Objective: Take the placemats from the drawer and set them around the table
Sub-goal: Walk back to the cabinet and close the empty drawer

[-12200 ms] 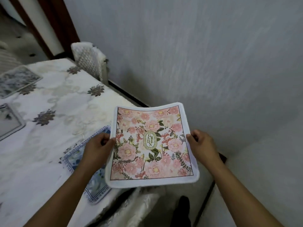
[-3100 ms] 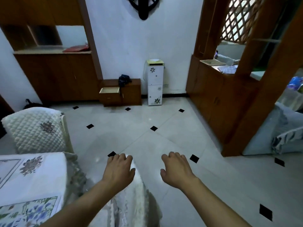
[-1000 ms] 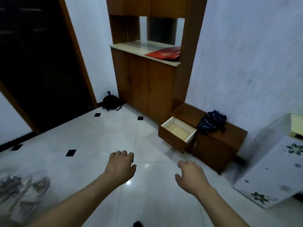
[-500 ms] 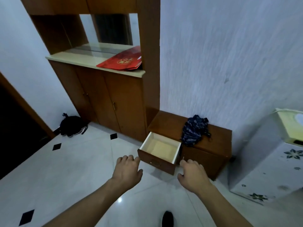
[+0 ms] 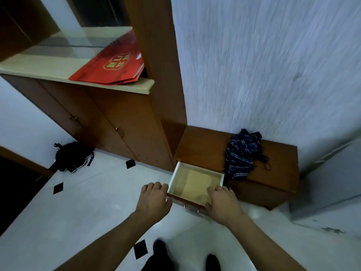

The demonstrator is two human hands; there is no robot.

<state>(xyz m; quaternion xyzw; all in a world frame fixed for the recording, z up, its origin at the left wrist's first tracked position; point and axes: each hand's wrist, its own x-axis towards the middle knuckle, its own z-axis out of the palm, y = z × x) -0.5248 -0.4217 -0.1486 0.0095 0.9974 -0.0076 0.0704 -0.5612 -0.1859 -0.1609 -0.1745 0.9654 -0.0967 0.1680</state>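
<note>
- We see a dim indoor scene with a cool, bluish cast on the white wall [image 5: 263,65].
- We find the wall's texture smeared into streaks by motion blur, strongest toward the right edge.
- We notice soft pale glare on the glossy floor [image 5: 97,192].
- We see the tall cabinet [image 5: 160,75] lean and bend with wide-angle distortion.
- We find the lower left corner falls to near black.

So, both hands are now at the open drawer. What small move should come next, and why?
Probably push the drawer shut. Its visible inside shows only a bare bottom, with no placemat to see. The left hand and right hand already sit at its front corners, holding nothing, so a short forward push toward the low cabinet seems enough.
</note>
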